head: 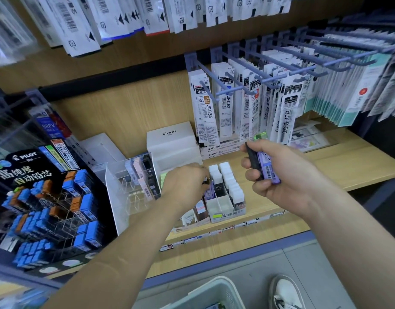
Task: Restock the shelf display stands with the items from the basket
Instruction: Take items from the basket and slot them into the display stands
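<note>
Left hand [185,182] pinching case [206,181] at stand [228,212], right hand [283,175] gripping cases [269,172]

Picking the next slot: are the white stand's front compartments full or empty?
Empty: the white stand shows bare walls in both front compartments.

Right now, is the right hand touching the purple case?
Touching. The head view shows the right hand with its fingers curled round the purple case, gripping it together with a black case.
</note>
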A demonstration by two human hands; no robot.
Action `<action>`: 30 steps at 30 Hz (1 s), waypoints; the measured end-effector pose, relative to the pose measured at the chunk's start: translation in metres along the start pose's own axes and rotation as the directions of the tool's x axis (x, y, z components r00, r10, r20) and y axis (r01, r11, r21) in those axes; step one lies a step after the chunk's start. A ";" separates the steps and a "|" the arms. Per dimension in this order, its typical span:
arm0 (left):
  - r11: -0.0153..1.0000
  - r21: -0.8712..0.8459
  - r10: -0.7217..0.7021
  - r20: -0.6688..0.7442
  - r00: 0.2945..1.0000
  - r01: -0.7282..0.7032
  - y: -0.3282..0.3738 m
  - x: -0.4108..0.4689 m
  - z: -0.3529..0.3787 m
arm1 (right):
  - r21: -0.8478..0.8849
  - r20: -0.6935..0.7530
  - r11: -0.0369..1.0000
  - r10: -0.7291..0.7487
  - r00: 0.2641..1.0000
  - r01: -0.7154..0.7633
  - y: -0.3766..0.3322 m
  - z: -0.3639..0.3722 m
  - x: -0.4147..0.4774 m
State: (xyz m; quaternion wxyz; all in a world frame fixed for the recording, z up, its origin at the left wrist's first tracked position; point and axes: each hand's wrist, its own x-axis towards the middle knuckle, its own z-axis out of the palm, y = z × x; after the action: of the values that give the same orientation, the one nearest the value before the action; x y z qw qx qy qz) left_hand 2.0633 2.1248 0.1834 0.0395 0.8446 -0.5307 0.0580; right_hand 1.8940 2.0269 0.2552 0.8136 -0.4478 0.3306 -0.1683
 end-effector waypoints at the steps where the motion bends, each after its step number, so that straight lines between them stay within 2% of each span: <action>1: 1.000 0.020 -0.006 0.003 1.000 0.006 0.001 -0.001 0.001 | 0.002 0.002 1.000 0.000 1.000 0.000 0.000 0.001 -0.001; 5: 1.000 0.020 -0.013 -0.003 1.000 0.013 0.003 0.000 0.000 | 0.037 0.029 0.999 0.023 0.999 -0.024 0.000 0.003 -0.003; 12: 0.995 0.090 0.043 0.049 0.998 -0.047 0.002 0.002 -0.003 | 0.222 0.142 0.970 0.067 0.988 -0.097 0.001 0.004 -0.003; 14: 1.000 0.019 0.007 0.049 0.999 -0.008 0.002 0.002 -0.007 | 0.272 0.174 0.958 0.044 0.984 -0.091 0.002 0.005 -0.002; 15: 0.997 -0.075 -0.033 0.038 0.999 0.036 0.003 0.001 -0.010 | 0.277 0.187 0.957 0.027 0.982 -0.079 0.003 0.005 -0.001; 16: 0.963 -0.251 -0.099 0.022 0.995 0.101 0.005 -0.002 -0.014 | 0.263 0.195 0.963 0.012 0.981 -0.064 0.004 0.005 -0.001; 17: 0.832 -0.523 -0.198 0.033 0.980 0.185 0.007 -0.004 -0.019 | 0.231 0.194 0.972 0.002 0.981 -0.048 0.005 0.005 -0.001; 18: 0.546 -0.793 -0.301 0.116 0.947 0.271 0.009 -0.008 -0.025 | 0.192 0.190 0.981 -0.001 0.982 -0.036 0.006 0.006 -0.001; 19: 0.174 -0.930 -0.331 0.254 0.909 0.324 0.012 -0.013 -0.032 | 0.157 0.179 0.987 0.001 0.984 -0.029 0.007 0.006 -0.002; 20: -0.146 -0.931 -0.291 0.363 0.885 0.334 0.014 -0.018 -0.039 | 0.128 0.161 0.991 0.010 0.987 -0.031 0.009 0.008 -0.002; 21: -0.342 -0.882 -0.240 0.417 0.877 0.325 0.015 -0.023 -0.043 | 0.095 0.143 0.995 0.028 0.989 -0.042 0.012 0.011 -0.002; 22: -0.441 -0.843 -0.210 0.431 0.877 0.309 0.016 -0.027 -0.045 | 0.048 0.129 0.997 0.047 0.990 -0.053 0.015 0.014 -0.002; 24: -0.495 -0.831 -0.216 0.403 0.890 0.256 0.019 -0.034 -0.048 | -0.087 0.119 0.994 0.071 0.990 -0.061 0.023 0.021 -0.001; 27: -0.484 -0.858 -0.291 0.341 0.894 0.170 0.027 -0.040 -0.054 | -0.240 0.150 0.971 0.056 0.987 -0.018 0.034 0.033 -0.002; 30: -0.472 -0.873 -0.327 0.300 0.896 0.120 0.031 -0.046 -0.059 | -0.300 0.144 0.952 -0.012 0.990 0.055 0.042 0.042 -0.001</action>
State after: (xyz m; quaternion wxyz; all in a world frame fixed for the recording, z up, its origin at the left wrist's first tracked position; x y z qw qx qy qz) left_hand 2.0122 2.1597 0.2351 0.7664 0.5108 -0.1312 -0.3667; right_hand 1.9217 2.0761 0.2367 0.7536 -0.5833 0.2869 -0.0975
